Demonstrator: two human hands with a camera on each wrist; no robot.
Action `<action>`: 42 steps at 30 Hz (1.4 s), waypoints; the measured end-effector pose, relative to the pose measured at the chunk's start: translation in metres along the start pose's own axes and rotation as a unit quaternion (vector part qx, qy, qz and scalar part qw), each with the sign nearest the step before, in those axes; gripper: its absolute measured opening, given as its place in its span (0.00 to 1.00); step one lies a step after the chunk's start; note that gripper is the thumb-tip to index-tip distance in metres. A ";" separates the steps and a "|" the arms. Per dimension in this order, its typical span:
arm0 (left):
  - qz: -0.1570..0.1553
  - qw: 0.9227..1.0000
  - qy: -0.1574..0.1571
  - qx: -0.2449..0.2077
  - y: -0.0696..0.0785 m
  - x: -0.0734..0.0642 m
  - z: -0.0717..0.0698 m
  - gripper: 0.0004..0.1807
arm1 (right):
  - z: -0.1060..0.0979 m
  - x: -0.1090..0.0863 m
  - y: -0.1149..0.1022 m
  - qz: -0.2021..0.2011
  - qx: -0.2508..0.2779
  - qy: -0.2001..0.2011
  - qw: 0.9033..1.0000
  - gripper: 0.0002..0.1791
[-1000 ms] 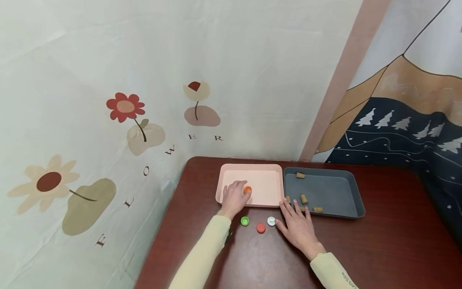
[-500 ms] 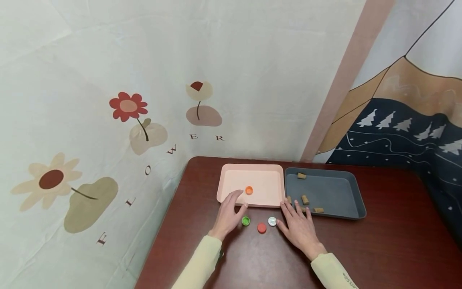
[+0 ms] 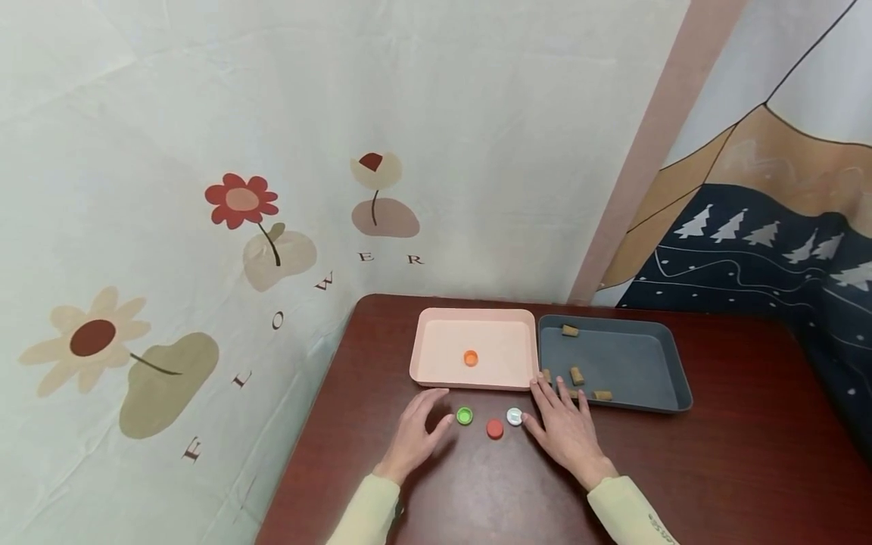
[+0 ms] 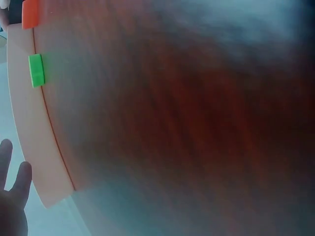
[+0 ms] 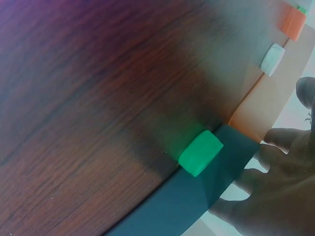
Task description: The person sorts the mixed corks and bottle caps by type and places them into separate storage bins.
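Observation:
My left hand (image 3: 412, 431) is over the table just left of a green bottle cap (image 3: 464, 415), fingers loosely bent and holding nothing. Beside that cap lie a red bottle cap (image 3: 494, 429) and a white one. My right hand (image 3: 565, 431) spreads its fingers, tips at the near edges of the two trays, its thumb beside the white bottle cap (image 3: 514, 416). An orange bottle cap (image 3: 471, 358) sits inside the pink tray (image 3: 436, 325). In the right wrist view, another green bottle cap (image 5: 201, 153) shows against the dark tray's side; the hand hides it from the head view.
The dark grey tray (image 3: 633, 363) stands right of the pink one and contains several corks (image 3: 577, 375). Both trays are near the back of the red-brown table (image 3: 742, 424). A printed cloth (image 3: 490, 151) hangs behind the table.
My left hand has left the orange bottle cap in the pink tray and drawn back toward me, to the left of the green cap. The right hand stays in place.

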State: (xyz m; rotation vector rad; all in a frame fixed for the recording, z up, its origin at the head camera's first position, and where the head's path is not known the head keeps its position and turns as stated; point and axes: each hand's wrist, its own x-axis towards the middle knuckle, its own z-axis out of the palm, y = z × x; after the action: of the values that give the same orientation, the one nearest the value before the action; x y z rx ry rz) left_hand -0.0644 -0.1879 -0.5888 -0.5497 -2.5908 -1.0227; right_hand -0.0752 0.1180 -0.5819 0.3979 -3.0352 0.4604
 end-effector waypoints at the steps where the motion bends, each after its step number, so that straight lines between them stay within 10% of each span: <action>1: -0.007 1.000 -0.008 -0.006 -0.001 -0.002 -0.001 0.27 | 0.000 0.000 0.000 0.000 -0.001 -0.002 1.000 0.39; 17: -0.053 0.987 -0.155 0.001 0.005 0.003 0.001 0.33 | 0.000 0.000 0.001 -0.001 0.002 0.000 1.000 0.39; 42: -0.019 0.967 -0.128 0.218 0.018 0.021 0.028 0.21 | 0.000 0.001 0.000 0.002 -0.002 -0.006 1.000 0.39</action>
State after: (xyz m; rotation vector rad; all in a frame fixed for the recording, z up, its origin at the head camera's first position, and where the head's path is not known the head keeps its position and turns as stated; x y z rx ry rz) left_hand -0.0785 -0.1508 -0.5892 -0.5464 -2.9358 -0.3800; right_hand -0.0761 0.1181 -0.5816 0.3962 -3.0475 0.4546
